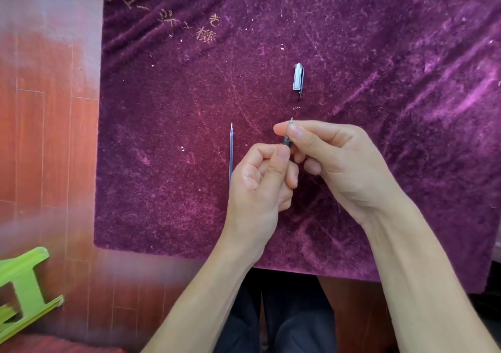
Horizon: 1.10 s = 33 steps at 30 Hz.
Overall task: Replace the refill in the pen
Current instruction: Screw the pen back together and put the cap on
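On the tabletop (162, 162), the refill (231, 157) lies left of both hands; the cap (298, 78) lies beyond them.

worktop's covered in a wrinkly purple velvet cloth (379, 54) with gold stitching at the far edge. a spare refill (231, 157) lies on it, pen cap (298, 78) a bit further back.

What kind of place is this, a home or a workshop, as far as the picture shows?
Probably a room at home, though that is not certain. The purple velvet cloth with gold embroidery covers a table, the floor is reddish wood, and a green plastic stool stands nearby.
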Each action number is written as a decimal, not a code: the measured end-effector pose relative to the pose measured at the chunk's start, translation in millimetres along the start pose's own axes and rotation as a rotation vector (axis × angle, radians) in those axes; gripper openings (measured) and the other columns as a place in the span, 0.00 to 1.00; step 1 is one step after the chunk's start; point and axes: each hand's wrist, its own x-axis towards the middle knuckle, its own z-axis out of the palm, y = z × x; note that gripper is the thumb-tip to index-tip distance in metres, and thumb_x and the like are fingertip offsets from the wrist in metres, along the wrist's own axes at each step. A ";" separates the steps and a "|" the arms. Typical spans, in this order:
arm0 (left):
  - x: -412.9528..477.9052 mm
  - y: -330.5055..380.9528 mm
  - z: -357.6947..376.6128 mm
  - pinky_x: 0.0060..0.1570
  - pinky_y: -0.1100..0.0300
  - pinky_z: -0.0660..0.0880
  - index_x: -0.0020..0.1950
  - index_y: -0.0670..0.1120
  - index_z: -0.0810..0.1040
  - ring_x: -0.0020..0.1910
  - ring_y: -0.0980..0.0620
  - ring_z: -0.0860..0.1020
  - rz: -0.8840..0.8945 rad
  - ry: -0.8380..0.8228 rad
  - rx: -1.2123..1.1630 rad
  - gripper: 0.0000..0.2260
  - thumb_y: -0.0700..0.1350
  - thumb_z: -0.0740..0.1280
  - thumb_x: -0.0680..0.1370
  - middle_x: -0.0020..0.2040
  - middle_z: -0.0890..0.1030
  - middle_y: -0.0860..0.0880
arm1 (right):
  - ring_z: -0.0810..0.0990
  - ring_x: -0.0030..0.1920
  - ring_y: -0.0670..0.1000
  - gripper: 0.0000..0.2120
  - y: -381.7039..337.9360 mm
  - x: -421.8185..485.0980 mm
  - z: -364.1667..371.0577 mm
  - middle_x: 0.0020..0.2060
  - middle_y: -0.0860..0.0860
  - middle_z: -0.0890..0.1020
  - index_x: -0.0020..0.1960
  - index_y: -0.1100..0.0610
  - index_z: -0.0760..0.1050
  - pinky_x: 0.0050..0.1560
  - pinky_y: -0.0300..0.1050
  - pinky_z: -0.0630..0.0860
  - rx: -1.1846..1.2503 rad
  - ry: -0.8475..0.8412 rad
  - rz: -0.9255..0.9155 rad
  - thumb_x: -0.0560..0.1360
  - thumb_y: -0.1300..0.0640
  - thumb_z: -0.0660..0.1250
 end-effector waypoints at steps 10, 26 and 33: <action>-4.4 -0.6 -9.4 0.25 0.64 0.62 0.57 0.42 0.76 0.25 0.56 0.64 -0.111 0.076 -0.098 0.07 0.44 0.62 0.84 0.36 0.77 0.46 | 0.81 0.32 0.36 0.01 -31.1 61.5 -4.8 0.33 0.40 0.83 0.47 0.45 0.84 0.41 0.30 0.76 -0.583 0.497 -0.199 0.76 0.49 0.73; -3.7 1.0 -17.3 0.26 0.64 0.63 0.57 0.41 0.75 0.26 0.56 0.65 -0.117 0.079 -0.108 0.09 0.46 0.64 0.82 0.36 0.78 0.47 | 0.84 0.41 0.42 0.11 -38.3 84.9 3.7 0.33 0.36 0.79 0.60 0.49 0.87 0.53 0.38 0.80 -0.813 0.403 -0.166 0.79 0.52 0.74; -2.4 3.7 -13.5 0.26 0.64 0.64 0.55 0.42 0.75 0.26 0.56 0.66 -0.120 0.040 -0.075 0.06 0.44 0.63 0.83 0.37 0.78 0.46 | 0.83 0.38 0.40 0.07 -30.8 65.1 -10.7 0.39 0.44 0.87 0.56 0.50 0.88 0.42 0.35 0.78 -0.440 0.351 -0.147 0.79 0.55 0.74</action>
